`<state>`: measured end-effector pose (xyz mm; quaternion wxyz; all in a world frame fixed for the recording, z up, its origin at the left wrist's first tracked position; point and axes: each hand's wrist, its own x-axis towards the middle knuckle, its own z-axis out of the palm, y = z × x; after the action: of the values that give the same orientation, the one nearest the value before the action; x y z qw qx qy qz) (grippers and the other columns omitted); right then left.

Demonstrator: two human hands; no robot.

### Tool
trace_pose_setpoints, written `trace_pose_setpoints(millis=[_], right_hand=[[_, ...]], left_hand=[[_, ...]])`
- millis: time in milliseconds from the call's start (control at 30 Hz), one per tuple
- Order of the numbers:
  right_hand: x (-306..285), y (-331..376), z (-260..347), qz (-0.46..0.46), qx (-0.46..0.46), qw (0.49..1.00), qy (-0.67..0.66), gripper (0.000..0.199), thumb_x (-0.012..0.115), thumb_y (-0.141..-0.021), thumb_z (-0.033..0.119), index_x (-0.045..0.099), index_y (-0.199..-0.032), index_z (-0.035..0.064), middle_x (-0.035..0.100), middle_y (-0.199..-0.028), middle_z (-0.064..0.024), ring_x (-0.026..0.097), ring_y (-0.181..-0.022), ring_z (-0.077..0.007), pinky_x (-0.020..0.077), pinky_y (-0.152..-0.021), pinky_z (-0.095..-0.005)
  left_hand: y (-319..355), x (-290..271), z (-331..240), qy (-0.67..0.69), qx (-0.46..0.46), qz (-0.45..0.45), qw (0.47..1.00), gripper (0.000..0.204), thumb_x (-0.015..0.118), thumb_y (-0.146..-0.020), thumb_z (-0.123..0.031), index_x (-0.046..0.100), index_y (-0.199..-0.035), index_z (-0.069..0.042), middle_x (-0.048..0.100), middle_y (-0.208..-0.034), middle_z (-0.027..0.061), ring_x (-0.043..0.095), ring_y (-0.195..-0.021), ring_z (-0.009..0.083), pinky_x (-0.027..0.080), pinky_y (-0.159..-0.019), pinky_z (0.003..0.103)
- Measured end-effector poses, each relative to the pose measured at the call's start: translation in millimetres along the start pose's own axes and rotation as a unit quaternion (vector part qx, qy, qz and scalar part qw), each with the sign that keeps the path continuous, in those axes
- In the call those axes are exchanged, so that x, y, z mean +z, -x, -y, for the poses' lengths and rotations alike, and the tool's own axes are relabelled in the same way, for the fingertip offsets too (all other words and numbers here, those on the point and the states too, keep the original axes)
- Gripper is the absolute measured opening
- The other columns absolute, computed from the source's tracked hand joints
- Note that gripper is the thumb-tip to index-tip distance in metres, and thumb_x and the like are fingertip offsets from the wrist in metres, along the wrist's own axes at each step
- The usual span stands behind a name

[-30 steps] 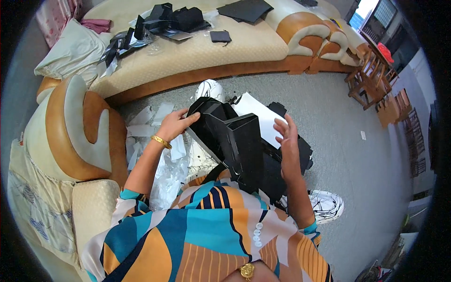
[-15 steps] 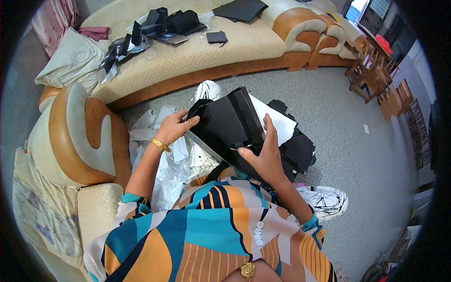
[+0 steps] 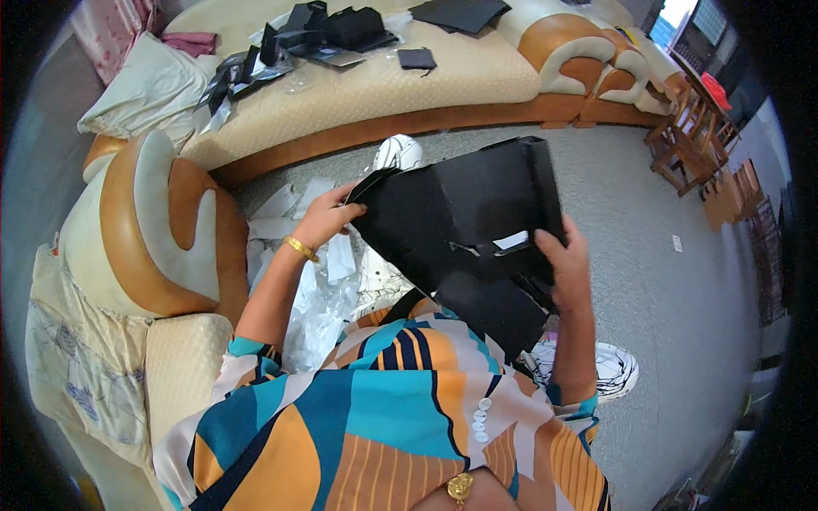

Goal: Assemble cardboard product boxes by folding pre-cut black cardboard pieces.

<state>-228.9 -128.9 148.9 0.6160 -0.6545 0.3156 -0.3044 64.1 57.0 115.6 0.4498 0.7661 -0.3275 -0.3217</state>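
I hold a large black cardboard sheet (image 3: 464, 217), partly folded, in front of my chest. My left hand (image 3: 324, 217), with a gold bracelet at the wrist, grips its left edge. My right hand (image 3: 564, 262) grips its right side, fingers over the front face. A slot in the sheet shows a bit of white (image 3: 509, 242) behind it. The lower flap of the sheet (image 3: 494, 311) hangs over my lap.
Crumpled clear plastic and white paper (image 3: 319, 289) lie on the grey carpet by my left knee. A cream and orange sofa (image 3: 358, 94) carries more black folded pieces (image 3: 332, 25). My patterned shoe (image 3: 609, 370) is at lower right. Wooden chairs (image 3: 690, 136) stand at far right.
The black sheet has swung flat and wide toward the camera, hiding the white card that showed before. My right hand has slid from its top edge to its right side.
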Motion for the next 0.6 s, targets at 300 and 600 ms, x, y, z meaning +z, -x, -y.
trace_pose_setpoints(millis=[300,600], right_hand=[[-24,0,22,-0.087,-0.118,0.949,0.279,0.027,0.050,-0.073,0.001,0.054,-0.100,-0.0010,0.058,-0.079,-0.0066,0.054,-0.073,-0.0129,0.0429,-0.068,-0.0268],[-29,-17,4,-0.175,-0.196,0.856,0.445,0.031,0.050,-0.067,0.002,0.049,-0.098,0.0010,0.060,-0.084,-0.0181,0.060,-0.072,-0.0312,0.0451,-0.066,-0.0368]], left_hand=[[0,-6,-14,-0.061,0.108,-0.006,0.992,0.058,0.049,-0.063,-0.009,0.050,-0.120,-0.015,0.056,-0.072,0.0088,0.051,-0.061,0.0149,0.043,-0.059,0.027],[-7,1,-7,-0.099,0.104,0.003,0.990,0.056,0.051,-0.060,-0.010,0.052,-0.117,-0.013,0.059,-0.082,0.0152,0.058,-0.072,0.0208,0.045,-0.069,0.029]])
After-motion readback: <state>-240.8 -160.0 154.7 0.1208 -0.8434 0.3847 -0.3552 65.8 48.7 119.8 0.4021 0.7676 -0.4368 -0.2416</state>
